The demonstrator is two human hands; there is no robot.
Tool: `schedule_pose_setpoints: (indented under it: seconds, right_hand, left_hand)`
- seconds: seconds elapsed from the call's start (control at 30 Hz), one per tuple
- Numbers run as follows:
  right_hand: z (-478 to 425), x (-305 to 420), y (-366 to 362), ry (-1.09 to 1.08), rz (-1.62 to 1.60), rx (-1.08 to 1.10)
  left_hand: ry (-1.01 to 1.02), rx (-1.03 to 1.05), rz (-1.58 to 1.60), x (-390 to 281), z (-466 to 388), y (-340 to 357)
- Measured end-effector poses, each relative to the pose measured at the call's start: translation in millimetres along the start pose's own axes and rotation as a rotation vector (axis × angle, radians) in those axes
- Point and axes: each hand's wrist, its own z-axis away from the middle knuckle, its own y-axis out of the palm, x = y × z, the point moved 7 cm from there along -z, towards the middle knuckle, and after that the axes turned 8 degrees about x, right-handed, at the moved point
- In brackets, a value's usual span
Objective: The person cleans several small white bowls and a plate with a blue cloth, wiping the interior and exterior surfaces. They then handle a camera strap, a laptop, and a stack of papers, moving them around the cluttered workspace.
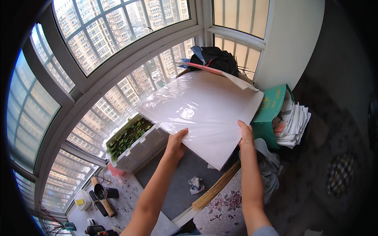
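A large pack of white paper sheets (206,115) in shiny clear plastic is held up in front of me. My left hand (177,144) grips its near left edge, thumb on top. My right hand (246,134) grips its right edge, also with the thumb on top; the fingers of both hands are partly hidden beneath. Beyond the pack's far edge lie a curled pale sheet with a red strip (205,68) and a black bag or cloth (220,59). Below the pack, a crumpled whitish wad (196,185) rests on a dark grey mat (165,194).
A white planter (141,147) with green plants stands by the barred windows. Dark cups (102,191), a bamboo piece (106,206) and a white container (82,200) are at lower left. Right, a green box (265,126) holds stacked papers (292,125). A floral cushion (221,206) lies near me.
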Motion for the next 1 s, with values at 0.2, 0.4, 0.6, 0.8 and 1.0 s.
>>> schedule_pose_setpoints:
  seconds: [0.2,0.4,0.6,0.8,1.0]
  right_hand:
    - [28.7,32.4,3.9,-0.717,1.025,0.031]
    - [-16.9,26.7,99.5,-0.491,1.989,0.258]
    - [-59.3,0.7,126.0,-0.917,2.411,0.047]
    - [24.7,35.7,156.2,-1.020,2.156,0.091]
    - [163.3,-1.9,131.1,-0.957,1.732,0.649]
  left_hand:
    - [-0.040,-0.017,0.035,22.5,0.3,-22.9]
    - [-0.127,-0.042,0.037,30.9,6.2,-20.5]
    - [-0.157,0.009,0.055,28.6,8.6,-18.6]
    - [-0.127,0.016,0.068,26.1,4.8,-17.5]
    - [-0.127,0.012,0.231,36.6,6.6,-16.6]
